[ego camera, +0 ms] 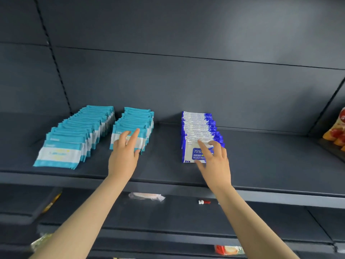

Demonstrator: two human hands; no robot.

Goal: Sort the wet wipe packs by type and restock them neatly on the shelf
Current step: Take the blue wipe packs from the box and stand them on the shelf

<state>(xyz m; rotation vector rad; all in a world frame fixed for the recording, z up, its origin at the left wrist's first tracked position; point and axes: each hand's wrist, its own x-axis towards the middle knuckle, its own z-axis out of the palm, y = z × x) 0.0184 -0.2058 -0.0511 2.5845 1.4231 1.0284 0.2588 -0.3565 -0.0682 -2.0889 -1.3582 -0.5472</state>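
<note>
Currently three rows of wet wipe packs are standing on the upper shelf (261, 161), each pack leaned back on the one behind it. The left teal row (74, 135) is set nearest the shelf's left end and runs back toward the rear panel. The middle teal row (134, 126) is placed just beside it, with a narrow gap between. The blue alcohol row (199, 126) is kept well apart to the right. Its front alcohol pack (192, 154) is marked "75%".

The left hand (124, 156) is laid on the front pack of the middle teal row. Its fingers are fairly straight and spread, and nothing is enclosed. The right hand (214, 161) holds the front alcohol pack. The thumb is set at the lower edge, the index finger lies on the face, and the other fingers are bent at the upper right corner.

The shelf surface is matt dark grey with a raised front lip. The rear panel (186, 81) is the same grey, crossed by horizontal seams and a slotted upright at left. Orange snack bags (336, 131) are seen at the far right edge. On the lower shelf (186, 217) a clear plastic packet (147, 196) and a small red and white item (204, 202) are noted. Further down, a red and yellow packet (228, 249) is partly visible.
</note>
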